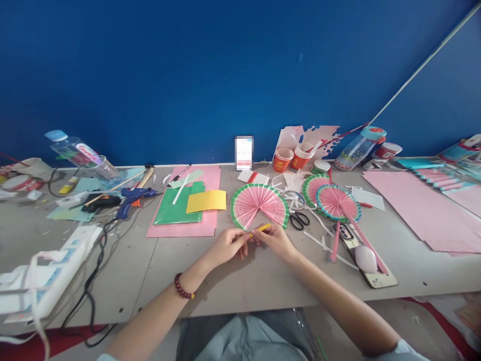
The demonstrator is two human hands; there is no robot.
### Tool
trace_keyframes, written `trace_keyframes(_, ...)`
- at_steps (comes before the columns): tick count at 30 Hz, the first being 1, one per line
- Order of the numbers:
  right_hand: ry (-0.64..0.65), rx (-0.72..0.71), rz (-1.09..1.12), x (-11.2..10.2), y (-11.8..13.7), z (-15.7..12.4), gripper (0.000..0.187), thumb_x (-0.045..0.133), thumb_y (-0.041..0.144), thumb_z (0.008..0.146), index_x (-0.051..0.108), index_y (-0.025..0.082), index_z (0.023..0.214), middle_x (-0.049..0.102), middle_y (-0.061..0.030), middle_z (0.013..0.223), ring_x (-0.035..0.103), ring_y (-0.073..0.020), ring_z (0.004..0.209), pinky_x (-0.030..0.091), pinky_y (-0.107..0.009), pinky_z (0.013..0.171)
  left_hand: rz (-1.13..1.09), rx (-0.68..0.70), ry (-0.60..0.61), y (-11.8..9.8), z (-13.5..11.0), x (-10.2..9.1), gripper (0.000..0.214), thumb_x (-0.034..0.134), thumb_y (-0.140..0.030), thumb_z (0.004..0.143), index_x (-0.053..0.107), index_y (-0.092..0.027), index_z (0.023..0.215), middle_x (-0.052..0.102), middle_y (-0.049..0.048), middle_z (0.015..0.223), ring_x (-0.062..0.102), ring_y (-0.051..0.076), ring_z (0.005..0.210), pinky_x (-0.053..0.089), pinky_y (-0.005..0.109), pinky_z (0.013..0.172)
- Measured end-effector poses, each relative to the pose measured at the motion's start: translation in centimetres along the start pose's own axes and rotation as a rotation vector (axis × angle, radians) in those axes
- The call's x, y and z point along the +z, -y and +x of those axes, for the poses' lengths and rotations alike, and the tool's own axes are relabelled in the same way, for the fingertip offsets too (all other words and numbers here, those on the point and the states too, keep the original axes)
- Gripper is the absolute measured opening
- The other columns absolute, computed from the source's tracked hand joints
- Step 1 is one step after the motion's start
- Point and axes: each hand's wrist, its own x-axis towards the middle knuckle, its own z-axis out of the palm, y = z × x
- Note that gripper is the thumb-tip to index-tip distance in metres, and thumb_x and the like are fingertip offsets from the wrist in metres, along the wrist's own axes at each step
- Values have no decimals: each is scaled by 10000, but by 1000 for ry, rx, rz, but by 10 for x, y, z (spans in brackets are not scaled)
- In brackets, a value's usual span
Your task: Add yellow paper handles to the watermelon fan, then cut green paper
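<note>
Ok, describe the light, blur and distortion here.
Head view: light is soft and even, with faint shadows under the forearms on the table and no glare; head view: the wide lens bows the table edge and smears the power strip at far left; head view: the left hand and right hand, pinching the yellow strip, are sharp, while a small card by the wall is pixelated.

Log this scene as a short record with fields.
hands: left hand and right hand, fingertips together
held: yellow strip, pinched by both
behind strip: pink fan, open and flat on the table
right of fan: scissors
far left: glue gun
</note>
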Motion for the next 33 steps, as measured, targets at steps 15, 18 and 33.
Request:
trace_keyframes(15, -44, 28, 51, -1, -3, 0, 369, 670, 512, 711, 669, 143, 709, 580, -9, 555, 464, -91, 468, 322, -212, 421, -51, -27, -32, 0, 1, -4, 458, 586, -547, 776, 664, -98, 821, 662, 48, 599, 566, 103, 425, 425, 208, 462)
trace_keyframes(18, 16, 40, 60, 0, -2, 0, 365, 695, 495, 688, 682, 135, 751, 639, -35, 653, 507, -97, 506, 338, -206, 431, -59, -37, 3, -4, 0, -4, 449, 589, -541, 778, 669, -100, 809, 678, 62, 634, 576, 103, 439, 426, 206, 468)
trace_keyframes(33, -94, -74, -20, -2, 1, 0, 332, 666, 487, 716, 675, 157, 684, 569, -3, 548, 482, -117, 512, 340, -235, 471, -140, -58, -49, -3, 2, -4, 420, 622, -519, 760, 665, -109, 842, 634, 20, 580, 554, 95, 460, 421, 214, 499)
